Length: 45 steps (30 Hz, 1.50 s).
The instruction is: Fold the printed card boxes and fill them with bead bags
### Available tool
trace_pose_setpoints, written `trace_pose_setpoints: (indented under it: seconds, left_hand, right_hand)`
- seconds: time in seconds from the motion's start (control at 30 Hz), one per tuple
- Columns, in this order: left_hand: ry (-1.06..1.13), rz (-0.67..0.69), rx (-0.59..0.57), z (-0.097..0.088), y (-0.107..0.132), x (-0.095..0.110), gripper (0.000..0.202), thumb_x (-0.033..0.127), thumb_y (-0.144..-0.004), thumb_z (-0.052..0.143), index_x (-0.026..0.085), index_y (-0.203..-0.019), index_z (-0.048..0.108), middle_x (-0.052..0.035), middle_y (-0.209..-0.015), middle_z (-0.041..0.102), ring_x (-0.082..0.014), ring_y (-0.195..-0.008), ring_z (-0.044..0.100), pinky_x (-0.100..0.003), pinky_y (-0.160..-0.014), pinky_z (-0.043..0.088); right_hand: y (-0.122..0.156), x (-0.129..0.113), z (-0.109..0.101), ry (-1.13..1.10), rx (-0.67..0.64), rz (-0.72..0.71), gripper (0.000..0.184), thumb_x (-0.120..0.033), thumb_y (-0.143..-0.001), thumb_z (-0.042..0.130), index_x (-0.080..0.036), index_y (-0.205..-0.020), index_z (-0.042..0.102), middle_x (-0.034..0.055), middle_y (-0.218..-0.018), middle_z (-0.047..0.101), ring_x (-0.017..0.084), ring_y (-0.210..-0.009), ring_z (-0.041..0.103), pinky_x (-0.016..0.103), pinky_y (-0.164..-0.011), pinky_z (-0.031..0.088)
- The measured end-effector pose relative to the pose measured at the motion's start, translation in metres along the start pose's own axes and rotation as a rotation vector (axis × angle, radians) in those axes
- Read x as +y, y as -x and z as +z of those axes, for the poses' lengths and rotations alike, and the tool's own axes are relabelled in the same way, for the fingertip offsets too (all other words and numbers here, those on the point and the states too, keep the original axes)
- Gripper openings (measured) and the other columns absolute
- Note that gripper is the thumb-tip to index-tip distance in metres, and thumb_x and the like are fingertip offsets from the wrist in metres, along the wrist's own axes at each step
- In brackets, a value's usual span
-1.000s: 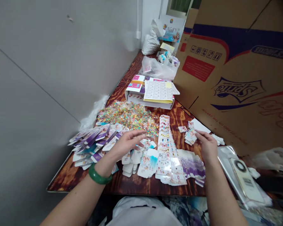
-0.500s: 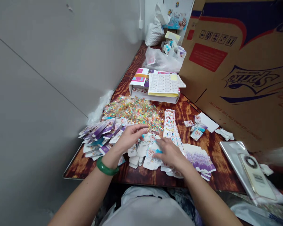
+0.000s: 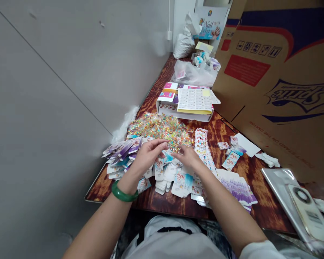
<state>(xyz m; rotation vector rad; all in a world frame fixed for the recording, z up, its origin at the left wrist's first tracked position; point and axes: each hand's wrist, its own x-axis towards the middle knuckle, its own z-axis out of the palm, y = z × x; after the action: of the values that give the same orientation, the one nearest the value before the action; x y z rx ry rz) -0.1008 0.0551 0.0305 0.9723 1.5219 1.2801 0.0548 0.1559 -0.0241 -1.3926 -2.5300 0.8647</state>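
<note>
From my head-camera feed, the table (image 3: 98, 187) runs between the wall (image 3: 70, 90) on the left and a tall carton (image 3: 248, 90) on the right, with flat cards (image 3: 181, 184) at the near edge, packs (image 3: 124, 151) left of them and sticker strips (image 3: 202, 144) right. Behind the cards I have the sachet heap (image 3: 162, 126), then a box (image 3: 186, 114) under paper sheets (image 3: 191, 99) and a plastic bag (image 3: 197, 74) beyond it; far right, a phone (image 3: 313, 214) lies on a plastic sleeve (image 3: 275, 185).

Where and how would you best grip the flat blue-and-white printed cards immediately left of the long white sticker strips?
Probably pinch the flat blue-and-white printed cards by their exposed near edge, coming from the person's side: they lie low, and the long white sticker strips crowd their right.
</note>
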Motion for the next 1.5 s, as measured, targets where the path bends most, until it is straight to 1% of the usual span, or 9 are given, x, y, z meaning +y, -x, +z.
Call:
trace_pose_setpoints:
  seconds: [0.13,0.3,0.57,0.73,0.9,1.03,1.13,1.33,1.5]
  left_hand:
    - [0.02,0.015,0.03,-0.01,0.006,0.0,0.037,0.041,-0.076,0.059,0.015,-0.102,0.062,-0.007,-0.087,0.065,-0.0102,-0.06,0.056,-0.016,-0.042,0.036]
    - [0.043,-0.012,0.01,-0.001,0.005,-0.003,0.039,0.043,-0.073,0.062,0.014,-0.099,0.063,-0.0064,-0.084,0.065,-0.0105,-0.058,0.056,-0.017,-0.043,0.037]
    - [0.023,-0.036,-0.087,0.013,0.001,-0.007,0.037,0.041,-0.076,0.058,0.014,-0.1,0.063,-0.0055,-0.084,0.064,-0.0096,-0.058,0.055,-0.017,-0.044,0.037]
    - [0.038,-0.066,-0.115,0.021,0.0,-0.01,0.035,0.038,-0.075,0.059,0.014,-0.1,0.063,-0.0046,-0.082,0.064,-0.0094,-0.056,0.055,-0.017,-0.042,0.037]
    - [0.035,-0.084,-0.209,0.04,-0.003,-0.019,0.03,0.035,-0.076,0.056,0.015,-0.097,0.064,-0.0043,-0.081,0.065,-0.0089,-0.053,0.054,-0.018,-0.042,0.035]
    - [0.042,-0.045,-0.21,0.064,-0.006,-0.023,0.033,0.032,-0.077,0.057,0.015,-0.105,0.061,-0.0063,-0.084,0.066,-0.0124,-0.066,0.058,-0.021,-0.053,0.042]
    - [0.131,0.029,-0.117,0.088,-0.006,-0.015,0.059,0.028,-0.074,0.063,0.016,-0.128,0.043,-0.0083,-0.093,0.065,-0.0158,-0.084,0.06,-0.026,-0.072,0.045]
    - [0.324,0.258,-0.119,0.113,0.0,0.018,0.064,0.021,-0.077,0.06,0.025,-0.135,0.032,0.0008,-0.077,0.06,-0.0116,-0.07,0.056,-0.026,-0.071,0.046]
    - [-0.073,0.541,-0.018,0.088,0.005,0.039,0.039,0.026,-0.077,0.062,0.025,-0.115,0.057,-0.0046,-0.095,0.056,-0.016,-0.087,0.053,-0.029,-0.08,0.044]
  right_hand:
    - [-0.003,0.033,-0.02,0.195,0.078,0.323,0.044,-0.048,-0.08,0.051,-0.013,-0.105,0.058,0.0178,-0.102,0.063,0.029,-0.095,0.059,0.038,-0.076,0.043]
    - [0.0,0.073,-0.019,0.204,0.074,0.541,0.077,-0.045,-0.053,0.075,-0.008,-0.116,0.049,0.0259,-0.115,0.054,0.036,-0.105,0.053,0.042,-0.08,0.042]
    - [0.001,0.101,-0.024,0.035,0.238,0.504,0.075,-0.02,-0.06,0.067,-0.011,-0.13,0.039,0.0162,-0.107,0.062,0.028,-0.097,0.059,0.032,-0.077,0.043]
    - [0.007,0.115,-0.038,-0.124,0.311,0.441,0.034,-0.02,-0.065,0.06,-0.014,-0.098,0.064,0.0048,-0.074,0.068,0.018,-0.066,0.062,0.025,-0.059,0.043]
    - [0.018,0.126,-0.051,-0.214,0.403,0.416,0.014,-0.025,-0.062,0.06,-0.015,-0.071,0.066,0.0018,-0.058,0.06,0.015,-0.052,0.052,0.024,-0.048,0.037]
    - [0.038,0.105,-0.073,-0.32,0.474,0.336,0.032,-0.03,-0.066,0.059,-0.014,-0.093,0.064,-0.0023,-0.056,0.054,0.012,-0.049,0.047,0.023,-0.047,0.037]
    - [0.059,0.068,-0.094,-0.612,0.5,0.124,0.06,-0.032,-0.066,0.064,-0.018,-0.122,0.048,-0.0042,-0.062,0.053,0.011,-0.051,0.047,0.023,-0.048,0.038]
    - [0.086,0.011,-0.114,-0.548,0.429,-0.143,0.035,-0.034,-0.071,0.065,-0.021,-0.103,0.065,0.0037,-0.08,0.06,0.016,-0.068,0.054,0.028,-0.06,0.042]
    - [0.091,-0.006,-0.126,-0.409,0.472,-0.26,0.017,-0.034,-0.075,0.063,-0.019,-0.074,0.07,0.0012,-0.063,0.051,0.014,-0.06,0.048,0.027,-0.056,0.038]
